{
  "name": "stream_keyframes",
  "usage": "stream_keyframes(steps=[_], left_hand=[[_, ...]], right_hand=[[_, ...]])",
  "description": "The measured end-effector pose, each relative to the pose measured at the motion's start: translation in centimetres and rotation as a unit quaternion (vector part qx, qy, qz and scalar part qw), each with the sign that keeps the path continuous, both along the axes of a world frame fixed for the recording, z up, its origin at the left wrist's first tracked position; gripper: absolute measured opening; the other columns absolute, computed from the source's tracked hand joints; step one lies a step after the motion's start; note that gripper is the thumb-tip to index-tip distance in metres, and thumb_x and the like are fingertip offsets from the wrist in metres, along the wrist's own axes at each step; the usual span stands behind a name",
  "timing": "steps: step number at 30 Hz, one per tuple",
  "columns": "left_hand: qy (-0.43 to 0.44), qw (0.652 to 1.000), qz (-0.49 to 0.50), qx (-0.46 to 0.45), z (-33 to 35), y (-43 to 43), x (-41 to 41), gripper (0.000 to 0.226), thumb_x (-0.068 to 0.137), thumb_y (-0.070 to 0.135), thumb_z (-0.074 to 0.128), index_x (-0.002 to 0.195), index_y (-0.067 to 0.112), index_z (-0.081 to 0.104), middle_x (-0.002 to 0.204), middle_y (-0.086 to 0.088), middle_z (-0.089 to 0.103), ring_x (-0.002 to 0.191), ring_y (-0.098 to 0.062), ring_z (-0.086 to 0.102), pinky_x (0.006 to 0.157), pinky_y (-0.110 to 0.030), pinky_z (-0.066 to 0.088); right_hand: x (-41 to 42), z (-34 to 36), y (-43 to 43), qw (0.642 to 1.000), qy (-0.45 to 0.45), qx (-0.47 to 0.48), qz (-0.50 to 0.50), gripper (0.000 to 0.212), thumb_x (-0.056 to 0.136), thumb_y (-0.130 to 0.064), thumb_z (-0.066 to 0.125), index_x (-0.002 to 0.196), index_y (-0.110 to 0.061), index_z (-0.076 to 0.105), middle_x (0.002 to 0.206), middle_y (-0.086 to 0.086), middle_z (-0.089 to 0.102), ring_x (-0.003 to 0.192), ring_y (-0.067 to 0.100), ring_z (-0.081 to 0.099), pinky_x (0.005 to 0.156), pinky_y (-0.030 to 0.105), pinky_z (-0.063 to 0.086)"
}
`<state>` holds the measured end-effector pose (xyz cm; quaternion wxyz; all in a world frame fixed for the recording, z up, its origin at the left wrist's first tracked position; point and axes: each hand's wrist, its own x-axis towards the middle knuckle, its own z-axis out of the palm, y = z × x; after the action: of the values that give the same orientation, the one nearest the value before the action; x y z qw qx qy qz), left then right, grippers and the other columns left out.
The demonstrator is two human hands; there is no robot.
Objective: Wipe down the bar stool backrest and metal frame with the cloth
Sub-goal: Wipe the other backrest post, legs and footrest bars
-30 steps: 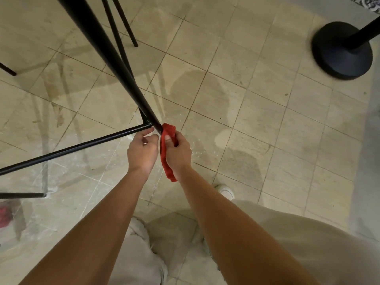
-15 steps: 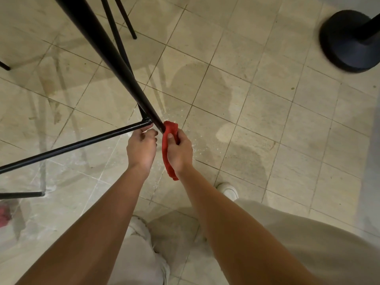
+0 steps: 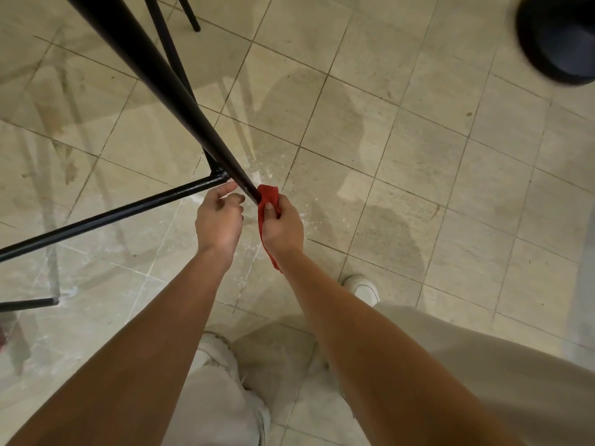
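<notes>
Left hand (image 3: 219, 220) now off leg (image 3: 180, 101), cloth (image 3: 267, 197) pinched in right hand (image 3: 283, 225).

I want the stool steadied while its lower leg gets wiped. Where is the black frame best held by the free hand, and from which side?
Probably at the horizontal crossbar, close to its welded joint with the slanted leg, coming from below and the near side, where the left hand hovers open. The bar is thin and round, so fingers can wrap it. The right hand has the red cloth around the leg's lower end.
</notes>
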<state>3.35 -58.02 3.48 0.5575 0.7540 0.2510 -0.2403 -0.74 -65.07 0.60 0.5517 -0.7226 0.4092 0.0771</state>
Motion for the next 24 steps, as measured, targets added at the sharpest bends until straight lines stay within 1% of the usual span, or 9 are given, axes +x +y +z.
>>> stream_keyframes(steps=[2, 5, 8, 11, 16, 18, 21, 24], left_hand=[[-0.001, 1.000, 0.000, -0.001, 0.1, 0.2, -0.1, 0.020, 0.092, 0.017, 0.049, 0.107, 0.027, 0.059, 0.104, -0.001, 0.067, 0.095, -0.016, 0.064, 0.095, -0.037, 0.050], [-0.001, 1.000, 0.000, -0.004, 0.0, 0.3, -0.1, 0.021, 0.092, 0.016, 0.050, 0.108, 0.028, 0.058, 0.108, -0.001, 0.066, 0.098, -0.015, 0.063, 0.097, -0.036, 0.049], [0.005, 1.000, -0.013, -0.005, -0.3, 0.4, -0.3, 0.024, 0.093, 0.016, 0.051, 0.113, 0.027, 0.058, 0.111, -0.002, 0.066, 0.100, -0.015, 0.063, 0.098, -0.036, 0.049], [0.011, 1.000, -0.015, -0.005, -0.7, 0.2, -0.5, 0.026, 0.093, 0.017, 0.052, 0.116, 0.027, 0.057, 0.113, -0.003, 0.065, 0.101, -0.016, 0.063, 0.099, -0.038, 0.048], [0.018, 1.000, -0.011, -0.012, -1.6, 0.0, -0.2, 0.024, 0.092, 0.019, 0.052, 0.114, 0.028, 0.057, 0.108, 0.001, 0.067, 0.097, -0.013, 0.063, 0.098, -0.038, 0.048], [0.023, 1.000, -0.005, -0.016, -2.0, 0.1, -0.1, 0.024, 0.093, 0.018, 0.053, 0.114, 0.028, 0.057, 0.107, 0.000, 0.067, 0.096, -0.013, 0.063, 0.098, -0.038, 0.049], [0.027, 0.999, 0.004, -0.017, -2.5, 0.2, 0.1, 0.022, 0.093, 0.017, 0.054, 0.112, 0.028, 0.057, 0.107, -0.001, 0.066, 0.095, -0.013, 0.063, 0.097, -0.036, 0.049], [0.032, 0.999, 0.024, -0.023, -2.6, 0.2, 0.3, 0.023, 0.093, 0.013, 0.054, 0.111, 0.026, 0.057, 0.108, -0.001, 0.065, 0.098, -0.014, 0.063, 0.097, -0.034, 0.050]], right_hand=[[-0.8, -0.1, 0.9, 0.999, -0.044, -0.011, -0.030, 0.028, 0.097, -0.027, 0.043, 0.121, -0.021, 0.056, 0.103, 0.005, 0.063, 0.093, 0.019, 0.059, 0.081, 0.033, 0.048], [-1.3, 0.0, 1.4, 0.995, -0.074, 0.010, -0.063, 0.025, 0.096, -0.028, 0.047, 0.117, -0.022, 0.058, 0.101, 0.002, 0.064, 0.094, 0.016, 0.059, 0.084, 0.029, 0.048], [-0.8, -0.2, 0.8, 0.997, -0.045, 0.027, -0.059, 0.025, 0.096, -0.025, 0.047, 0.119, -0.022, 0.058, 0.101, 0.002, 0.065, 0.092, 0.017, 0.060, 0.083, 0.030, 0.049], [-0.3, -0.8, 0.0, 0.999, 0.020, 0.037, -0.030, 0.028, 0.098, -0.023, 0.044, 0.124, -0.021, 0.056, 0.100, 0.004, 0.065, 0.083, 0.018, 0.060, 0.076, 0.032, 0.050], [0.4, -2.3, -0.7, 0.997, 0.078, 0.019, 0.010, 0.030, 0.099, -0.023, 0.041, 0.126, -0.021, 0.054, 0.107, 0.007, 0.064, 0.092, 0.024, 0.061, 0.076, 0.032, 0.048], [0.4, -2.9, -0.9, 0.996, 0.089, 0.028, 0.012, 0.029, 0.099, -0.023, 0.040, 0.125, -0.020, 0.054, 0.106, 0.008, 0.064, 0.087, 0.022, 0.059, 0.072, 0.030, 0.045], [0.5, -3.5, -1.3, 0.994, 0.100, 0.038, 0.009, 0.028, 0.099, -0.022, 0.040, 0.124, -0.018, 0.054, 0.103, 0.004, 0.064, 0.083, 0.018, 0.055, 0.072, 0.029, 0.042], [0.1, -3.4, -1.5, 0.996, 0.067, 0.053, -0.008, 0.027, 0.098, -0.023, 0.043, 0.120, -0.019, 0.057, 0.095, 0.000, 0.062, 0.084, 0.018, 0.056, 0.074, 0.030, 0.045]])
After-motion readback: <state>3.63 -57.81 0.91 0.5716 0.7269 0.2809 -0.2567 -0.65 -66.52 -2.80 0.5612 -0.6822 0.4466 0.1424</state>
